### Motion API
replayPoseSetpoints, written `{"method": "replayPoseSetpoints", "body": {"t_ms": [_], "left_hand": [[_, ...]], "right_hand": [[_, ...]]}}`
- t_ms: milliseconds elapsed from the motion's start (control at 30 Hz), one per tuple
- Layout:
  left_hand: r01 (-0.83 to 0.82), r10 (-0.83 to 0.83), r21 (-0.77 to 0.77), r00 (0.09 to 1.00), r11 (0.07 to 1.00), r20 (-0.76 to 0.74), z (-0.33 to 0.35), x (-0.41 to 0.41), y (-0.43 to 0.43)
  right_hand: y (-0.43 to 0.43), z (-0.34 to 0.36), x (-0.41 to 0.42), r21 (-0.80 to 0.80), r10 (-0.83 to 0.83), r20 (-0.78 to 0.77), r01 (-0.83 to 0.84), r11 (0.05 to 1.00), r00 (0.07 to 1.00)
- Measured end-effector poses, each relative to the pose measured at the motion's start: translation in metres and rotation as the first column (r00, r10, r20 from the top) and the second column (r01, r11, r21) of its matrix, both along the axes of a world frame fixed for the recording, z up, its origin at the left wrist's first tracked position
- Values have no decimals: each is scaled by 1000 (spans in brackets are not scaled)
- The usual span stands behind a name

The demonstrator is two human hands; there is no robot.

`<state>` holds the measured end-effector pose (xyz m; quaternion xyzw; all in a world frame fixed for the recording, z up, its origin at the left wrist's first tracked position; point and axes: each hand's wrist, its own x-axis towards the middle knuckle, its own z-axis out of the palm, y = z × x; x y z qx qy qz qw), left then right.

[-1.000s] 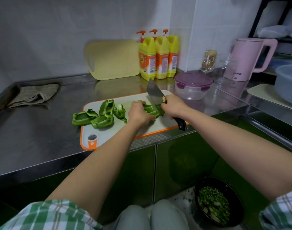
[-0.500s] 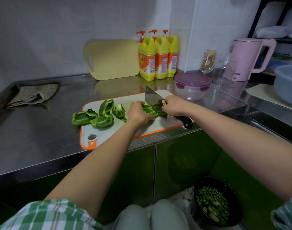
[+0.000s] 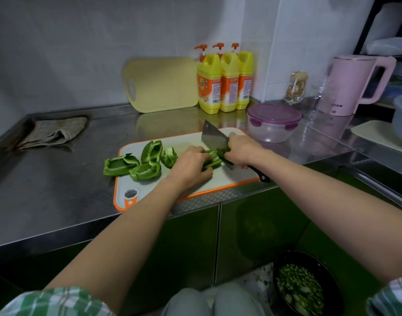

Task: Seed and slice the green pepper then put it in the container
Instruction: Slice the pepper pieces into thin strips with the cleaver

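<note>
On the white cutting board with an orange rim [image 3: 218,181] lie several green pepper pieces [image 3: 136,164] at its left end. My left hand [image 3: 192,166] presses down on another pepper piece [image 3: 212,159] in the middle of the board, fingers curled over it. My right hand [image 3: 243,151] grips the black handle of a cleaver [image 3: 212,140], whose blade is cutting into that piece right beside my left fingers. The clear container with a purple lid [image 3: 274,122] stands closed behind the board on the right.
A yellow board [image 3: 161,84] leans on the wall beside three yellow detergent bottles [image 3: 225,83]. A cloth [image 3: 51,132] lies far left, a pink kettle [image 3: 355,85] and a glass jar [image 3: 295,87] far right. A black bin of green scraps [image 3: 305,286] sits on the floor.
The cleaver has come down from a raised position into the pepper piece and shifted slightly toward my left hand. My left hand stays on the piece.
</note>
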<state>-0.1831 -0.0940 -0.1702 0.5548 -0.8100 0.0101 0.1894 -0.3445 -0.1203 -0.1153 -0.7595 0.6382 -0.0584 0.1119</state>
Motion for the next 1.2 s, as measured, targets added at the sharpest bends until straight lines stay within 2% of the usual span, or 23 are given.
{"method": "replayPoseSetpoints", "body": {"t_ms": [100,167,267,367,500,633,767,900,1200], "left_hand": [[42,-36,-54,993,998,111,3,0,1],[82,-71,-67,986,994,151,4,3,2],[148,-137,-69,981,987,140,2,6,1],[178,-163,-98,976,979,146,0,2,0],[194,-177,-130,975,972,131,0,-3,-1],[214,-198,-141,972,966,123,-2,3,-4],[221,-209,-170,974,960,84,-5,4,-5],[238,-228,-182,971,954,73,-6,7,-7],[255,-262,-211,965,944,-9,-5,9,-3]], "right_hand": [[-5,0,-1,40,13,-26,-12,999,1000],[-8,1,-7,40,33,34,-34,999,999],[-6,8,-14,-45,70,171,-63,997,983],[2,20,-16,-29,95,209,-91,995,973],[10,17,-12,51,91,126,-98,994,988],[8,16,-14,-49,112,76,-109,993,991],[11,19,-12,-37,123,-43,-125,991,991],[10,19,-10,-76,108,-57,-112,991,992],[8,19,-3,47,113,-176,-107,993,978]]}}
